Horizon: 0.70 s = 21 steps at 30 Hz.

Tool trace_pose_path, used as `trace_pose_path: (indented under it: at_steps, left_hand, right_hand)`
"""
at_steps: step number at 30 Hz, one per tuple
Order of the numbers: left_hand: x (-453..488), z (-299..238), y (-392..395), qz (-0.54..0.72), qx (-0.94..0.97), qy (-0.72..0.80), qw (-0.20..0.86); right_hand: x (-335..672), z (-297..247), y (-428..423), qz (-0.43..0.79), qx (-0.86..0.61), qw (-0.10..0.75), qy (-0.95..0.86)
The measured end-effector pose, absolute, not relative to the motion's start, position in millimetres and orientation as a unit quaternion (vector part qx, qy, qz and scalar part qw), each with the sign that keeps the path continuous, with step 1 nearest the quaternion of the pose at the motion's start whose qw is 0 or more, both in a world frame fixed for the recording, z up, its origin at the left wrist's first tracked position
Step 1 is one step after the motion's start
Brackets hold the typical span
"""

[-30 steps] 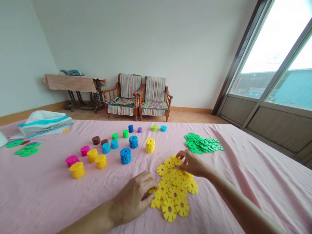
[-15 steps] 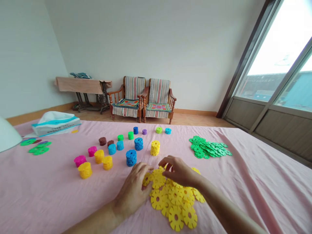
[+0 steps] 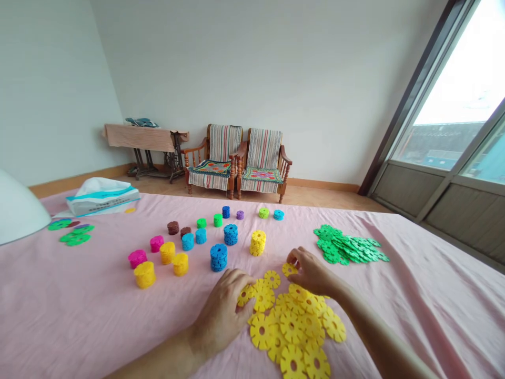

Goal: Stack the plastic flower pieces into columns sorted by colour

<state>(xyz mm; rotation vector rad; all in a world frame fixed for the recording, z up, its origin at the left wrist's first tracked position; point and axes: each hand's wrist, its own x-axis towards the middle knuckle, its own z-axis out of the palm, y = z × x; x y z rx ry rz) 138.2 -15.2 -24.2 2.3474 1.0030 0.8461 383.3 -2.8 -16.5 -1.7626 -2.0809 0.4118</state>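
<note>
A pile of flat yellow snowflake discs lies on the pink cloth in front of me. My left hand rests at the pile's left edge, fingers curled onto a small stack of yellow discs. My right hand is at the pile's far side, its fingertips pinching one yellow disc. Behind the hands stand a yellow stack and a blue stack.
More short stacks in pink, yellow, blue, green and brown stand across the cloth. A heap of loose green discs lies at the right, a few green ones at the left. A tissue pack lies far left. Two chairs stand behind.
My right hand moved back to the right, to the pile's far edge, and now pinches a single disc. My left hand stays on the small stack. The camera shifted slightly.
</note>
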Motion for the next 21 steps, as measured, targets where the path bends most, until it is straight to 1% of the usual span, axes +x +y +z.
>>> trace_pose_path:
  at_steps: [8,12,15,19,21]
  left_hand:
    - [138,-26,-14,0.314,0.839,0.371,0.245]
    - [139,-28,-14,0.319,0.836,0.367,0.254]
    - [139,-29,-13,0.332,0.824,0.371,0.269]
    - [140,-28,-10,0.364,0.798,0.383,0.289]
    - [141,-27,-9,0.373,0.785,0.391,0.304]
  right_hand:
    - [388,-19,-1,0.185,-0.661,0.191,-0.702]
    - [389,-14,-1,0.209,-0.657,0.214,-0.692]
    - [382,-8,-3,0.266,-0.620,0.254,-0.693]
    - [357,-3,-7,0.405,-0.534,0.352,-0.654]
    - [340,-4,-11,0.451,-0.499,0.379,-0.635]
